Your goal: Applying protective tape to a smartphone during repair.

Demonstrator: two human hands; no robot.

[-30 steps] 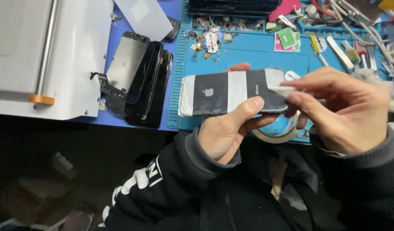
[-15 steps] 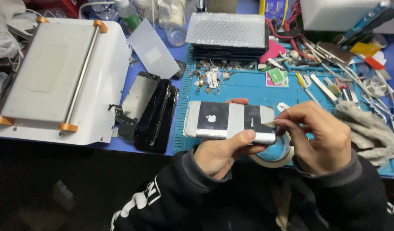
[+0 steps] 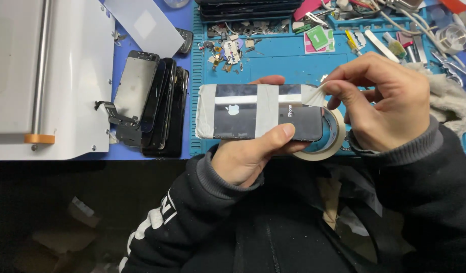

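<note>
The left hand (image 3: 248,156) grips a dark phone (image 3: 258,112) above the blue mat (image 3: 273,60), fingers mostly hidden behind it. The right hand (image 3: 379,101) pinches a tape strip (image 3: 314,95); the tape roll (image 3: 328,139) is half covered.

The phone (image 3: 253,114) has a glossy black glass back, banded with matt, papery cream tape (image 3: 266,108); the tape roll (image 3: 330,144) looks the same paper; the mat (image 3: 278,60) is matt blue rubber; the machine (image 3: 56,76) smooth white plastic; the sleeves (image 3: 192,217) soft black cloth.
</note>
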